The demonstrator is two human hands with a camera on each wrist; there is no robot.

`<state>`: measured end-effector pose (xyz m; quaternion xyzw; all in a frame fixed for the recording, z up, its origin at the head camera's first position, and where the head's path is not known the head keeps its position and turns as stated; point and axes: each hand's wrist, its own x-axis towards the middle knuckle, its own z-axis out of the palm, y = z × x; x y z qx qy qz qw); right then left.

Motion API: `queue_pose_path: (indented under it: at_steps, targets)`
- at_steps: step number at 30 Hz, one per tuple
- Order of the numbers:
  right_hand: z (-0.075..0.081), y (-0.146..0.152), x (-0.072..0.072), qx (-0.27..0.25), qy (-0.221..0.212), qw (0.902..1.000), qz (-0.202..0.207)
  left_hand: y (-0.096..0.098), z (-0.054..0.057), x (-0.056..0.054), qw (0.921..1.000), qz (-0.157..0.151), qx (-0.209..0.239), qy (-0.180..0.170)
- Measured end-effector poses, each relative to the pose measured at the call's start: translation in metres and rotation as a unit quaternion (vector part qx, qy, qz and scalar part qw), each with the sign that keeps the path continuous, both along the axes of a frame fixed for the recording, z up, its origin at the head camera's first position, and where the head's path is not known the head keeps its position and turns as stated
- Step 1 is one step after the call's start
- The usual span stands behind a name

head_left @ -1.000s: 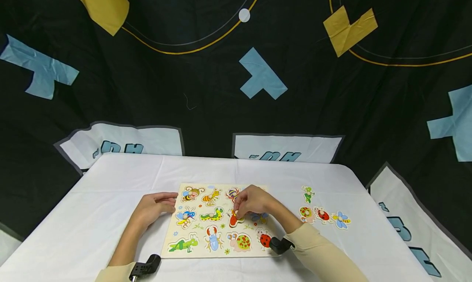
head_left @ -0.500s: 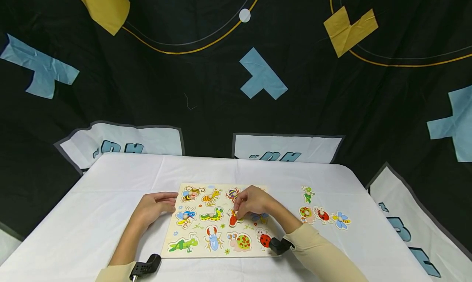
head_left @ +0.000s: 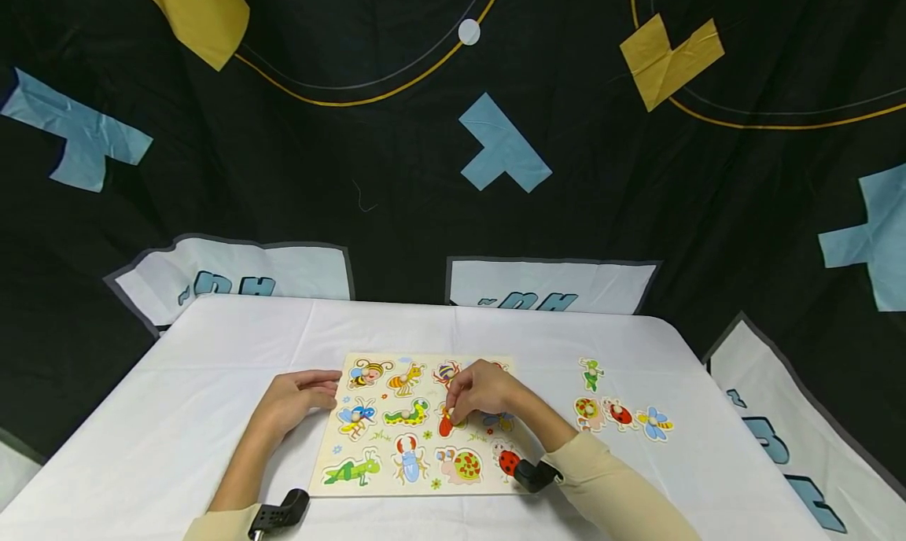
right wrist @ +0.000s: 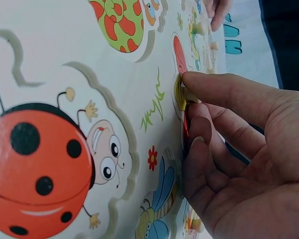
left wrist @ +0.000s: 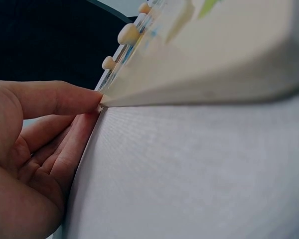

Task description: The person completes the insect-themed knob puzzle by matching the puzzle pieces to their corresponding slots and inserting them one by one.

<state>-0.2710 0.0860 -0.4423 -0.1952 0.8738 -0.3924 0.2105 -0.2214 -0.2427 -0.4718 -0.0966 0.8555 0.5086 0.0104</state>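
My right hand [head_left: 488, 388] pinches the knob of a red butterfly puzzle piece [head_left: 446, 425] over the middle row of a wooden insect puzzle board [head_left: 392, 487]. In the right wrist view, thumb and fingers meet at the knob, and a red wing [right wrist: 179, 52] shows past the thumb; the fingers hide part of the piece. My left hand [head_left: 290, 399] lies at the board's left side. In the left wrist view its fingertips [left wrist: 95, 99] touch the board's edge, with several knobs of pieces rising beyond.
Right of the board lie loose pieces: a green insect [head_left: 591, 373], a snail [head_left: 587, 409], a ladybug [head_left: 619, 413] and a bee [head_left: 654, 422]. Ladybug [right wrist: 45, 164] and snail [head_left: 463, 465] pictures show on the board. A white cloth [head_left: 212, 352] covers the table; a dark curtain hangs behind.
The right hand and forearm have shifted very slightly left, and the red butterfly piece with them, turning a little. The left hand has stayed at the board's edge.
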Motion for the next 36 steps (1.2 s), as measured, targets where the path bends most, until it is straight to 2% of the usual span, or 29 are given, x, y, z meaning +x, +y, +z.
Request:
queue_pose_path:
  at_steps: [18,36]
  targets:
    - [-0.0027,0.0022,0.0012,-0.003,0.005,1.0000,-0.007,0.0001,0.0010,0.0000,1.0000,-0.001,0.003,-0.001]
    - [-0.0016,0.0039,0.0011,-0.016,-0.010,0.9998,-0.007,0.0021,-0.0013,0.0006,1.0000,0.006,-0.002,-0.006]
